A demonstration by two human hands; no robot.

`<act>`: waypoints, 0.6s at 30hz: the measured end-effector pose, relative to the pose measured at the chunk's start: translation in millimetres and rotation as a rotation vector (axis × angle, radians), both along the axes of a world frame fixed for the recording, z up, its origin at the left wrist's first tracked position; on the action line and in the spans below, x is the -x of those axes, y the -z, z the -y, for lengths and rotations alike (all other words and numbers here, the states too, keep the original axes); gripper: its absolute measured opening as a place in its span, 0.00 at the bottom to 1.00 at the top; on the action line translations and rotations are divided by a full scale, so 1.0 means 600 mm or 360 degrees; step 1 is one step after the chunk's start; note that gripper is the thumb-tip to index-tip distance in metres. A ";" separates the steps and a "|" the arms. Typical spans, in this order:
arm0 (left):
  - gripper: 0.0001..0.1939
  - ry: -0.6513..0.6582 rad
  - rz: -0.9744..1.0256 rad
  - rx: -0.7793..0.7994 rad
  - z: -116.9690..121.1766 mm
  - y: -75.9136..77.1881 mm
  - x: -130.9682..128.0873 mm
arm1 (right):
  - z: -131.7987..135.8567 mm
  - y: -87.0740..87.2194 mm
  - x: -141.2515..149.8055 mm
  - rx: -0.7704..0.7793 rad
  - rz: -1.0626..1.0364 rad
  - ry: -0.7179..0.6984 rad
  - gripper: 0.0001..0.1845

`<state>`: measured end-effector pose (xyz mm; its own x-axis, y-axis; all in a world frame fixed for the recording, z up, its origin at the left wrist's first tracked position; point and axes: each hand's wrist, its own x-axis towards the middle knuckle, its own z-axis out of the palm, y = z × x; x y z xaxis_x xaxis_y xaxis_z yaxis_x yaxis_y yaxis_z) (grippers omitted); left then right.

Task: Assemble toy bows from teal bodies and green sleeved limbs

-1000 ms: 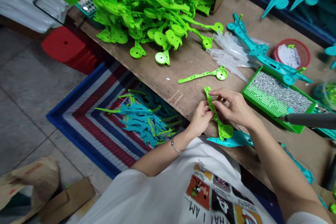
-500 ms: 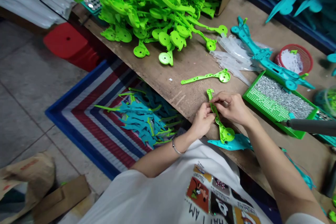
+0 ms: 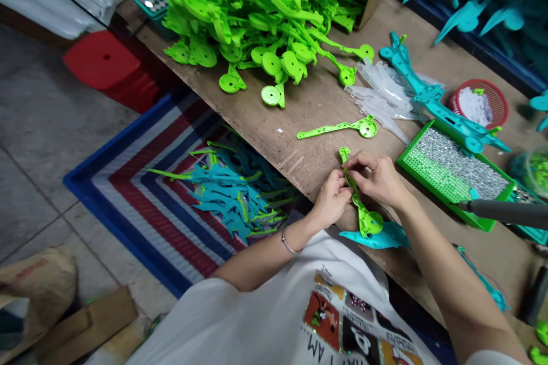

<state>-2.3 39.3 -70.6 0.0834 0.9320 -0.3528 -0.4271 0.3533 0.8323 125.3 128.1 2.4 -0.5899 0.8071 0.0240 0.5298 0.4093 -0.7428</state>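
Observation:
A long lime-green plastic part (image 3: 369, 221) with a round disc end lies at the table's near edge, partly over a teal plastic piece (image 3: 389, 236). My left hand (image 3: 331, 198) grips its middle from the left, fingers closed. From the right, my right hand (image 3: 375, 177) has thumb and fingers pinched together at the same part's upper half; anything small between those fingertips is hidden. Just beyond my hands lies another lime-green part (image 3: 338, 128), its disc end to the right.
A heap of lime-green parts (image 3: 240, 17) covers the far table. At right stand a green tray (image 3: 432, 165) of small metal pieces, a red basket (image 3: 500, 104) and a dark tool shaft (image 3: 509, 211). Clear plastic pieces (image 3: 385, 91) lie behind. A striped blue-edged bin (image 3: 141, 182) holds teal-green parts below.
My hands stay at the same place on the green part, with only slight finger movement. The whole view has shifted a little.

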 end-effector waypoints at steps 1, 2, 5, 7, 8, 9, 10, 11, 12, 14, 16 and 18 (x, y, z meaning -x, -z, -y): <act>0.14 0.0000 0.0002 -0.0002 0.000 0.001 0.000 | 0.000 -0.002 -0.001 0.0015 0.0015 0.0003 0.10; 0.14 0.0002 0.0004 -0.0006 0.000 0.001 -0.001 | 0.001 -0.004 -0.003 0.0033 0.0035 0.0014 0.10; 0.15 0.0012 0.0004 -0.0020 0.001 0.003 -0.002 | 0.005 -0.007 -0.006 0.0075 0.0100 0.0059 0.09; 0.16 0.0012 0.0001 -0.0025 0.001 0.004 -0.002 | 0.008 -0.007 -0.005 0.0065 0.0130 0.0062 0.09; 0.17 0.0013 -0.0002 -0.0027 0.001 0.005 -0.002 | 0.009 -0.006 -0.003 0.0054 0.0142 0.0060 0.10; 0.17 0.0013 -0.0007 -0.0028 0.001 0.005 -0.002 | 0.010 -0.006 -0.001 0.0047 0.0152 0.0062 0.11; 0.17 0.0013 -0.0012 -0.0031 0.001 0.005 -0.002 | 0.011 -0.006 0.002 0.0044 0.0159 0.0073 0.12; 0.17 0.0012 -0.0018 -0.0036 0.001 0.005 -0.002 | 0.012 -0.006 0.004 0.0044 0.0168 0.0093 0.13; 0.17 0.0011 -0.0026 -0.0043 0.001 0.005 -0.002 | 0.012 -0.007 0.007 0.0044 0.0178 0.0117 0.13; 0.16 0.0009 -0.0045 -0.0054 0.002 0.005 -0.002 | 0.012 -0.011 0.011 0.0049 0.0207 0.0147 0.14; 0.16 0.0010 -0.0065 -0.0054 0.002 0.004 -0.001 | 0.011 -0.015 0.013 0.0064 0.0248 0.0138 0.14; 0.16 0.0011 -0.0072 -0.0044 0.001 0.002 -0.001 | 0.009 -0.019 0.014 0.0096 0.0287 0.0130 0.14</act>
